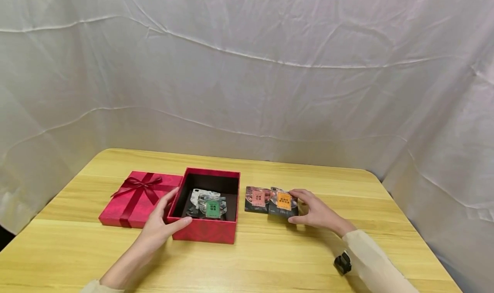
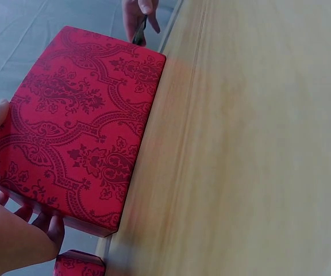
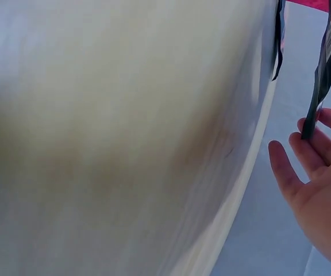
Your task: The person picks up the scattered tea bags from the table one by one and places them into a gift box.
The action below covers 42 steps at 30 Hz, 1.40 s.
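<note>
My left hand [image 1: 157, 229] holds a red gift box [image 1: 204, 233] by its left corner, thumb at the front rim and fingers along the side. Damask patterning covers the box wall [image 2: 79, 126] in the left wrist view. Inside lie several flat packets; the top one, a green-labelled packet [image 1: 213, 208], overlaps the others. To the right of the box, my right hand [image 1: 319, 214] pinches the right edge of an orange-labelled packet [image 1: 283, 201]. It appears tilted up from the table, thin edge showing in the right wrist view. Beside it lies a red-labelled packet [image 1: 257, 198].
Left of the box is its red lid [image 1: 115, 205], tied with a dark red bow [image 1: 143, 185]. A small black object [image 1: 342, 263] shows beside the right sleeve. White cloth [image 1: 247, 91] hangs behind the wooden table [image 1: 270, 258].
</note>
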Available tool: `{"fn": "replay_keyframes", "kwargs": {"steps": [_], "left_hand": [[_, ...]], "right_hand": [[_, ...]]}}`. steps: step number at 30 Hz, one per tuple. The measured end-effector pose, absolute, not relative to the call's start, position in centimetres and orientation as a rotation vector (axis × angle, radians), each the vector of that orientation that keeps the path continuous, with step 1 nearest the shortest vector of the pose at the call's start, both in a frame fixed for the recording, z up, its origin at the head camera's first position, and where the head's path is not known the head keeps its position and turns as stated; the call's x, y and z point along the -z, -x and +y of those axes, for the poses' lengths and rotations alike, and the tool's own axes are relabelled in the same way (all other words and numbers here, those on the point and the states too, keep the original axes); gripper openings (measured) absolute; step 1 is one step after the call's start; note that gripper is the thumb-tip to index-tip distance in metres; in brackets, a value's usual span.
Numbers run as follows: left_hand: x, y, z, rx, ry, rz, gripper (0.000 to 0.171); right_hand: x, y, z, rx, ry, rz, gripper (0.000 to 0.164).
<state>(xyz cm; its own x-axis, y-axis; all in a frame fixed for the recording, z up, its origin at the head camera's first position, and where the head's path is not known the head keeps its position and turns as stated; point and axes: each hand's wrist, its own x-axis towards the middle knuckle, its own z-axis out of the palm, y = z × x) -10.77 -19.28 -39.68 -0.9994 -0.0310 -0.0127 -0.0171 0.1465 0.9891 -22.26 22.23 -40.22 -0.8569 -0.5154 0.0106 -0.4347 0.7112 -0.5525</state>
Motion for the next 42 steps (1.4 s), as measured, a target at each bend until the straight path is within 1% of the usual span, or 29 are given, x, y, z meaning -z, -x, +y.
{"fn": "replay_keyframes", "kwargs": {"steps": [16, 25, 33, 42], "left_hand": [[39.7, 10.7, -19.3, 2.081, -0.038, -2.341, 0.082], [39.8, 10.7, -19.3, 2.076, -0.052, -2.349, 0.083], [39.7, 10.8, -19.2, 2.088, -0.037, -2.350, 0.083], [39.6, 10.8, -19.4, 2.108, -0.070, -2.355, 0.084]], "right_hand": [[39.4, 21.5, 21.4, 0.902, 0.877, 2.778, 0.082], [38.8, 21.2, 21.2, 0.891, 0.868, 2.783, 0.083], [37.5, 20.8, 20.9, 0.865, 0.880, 2.756, 0.082], [35.7, 20.4, 19.8, 0.862, 0.957, 2.710, 0.081]]}}
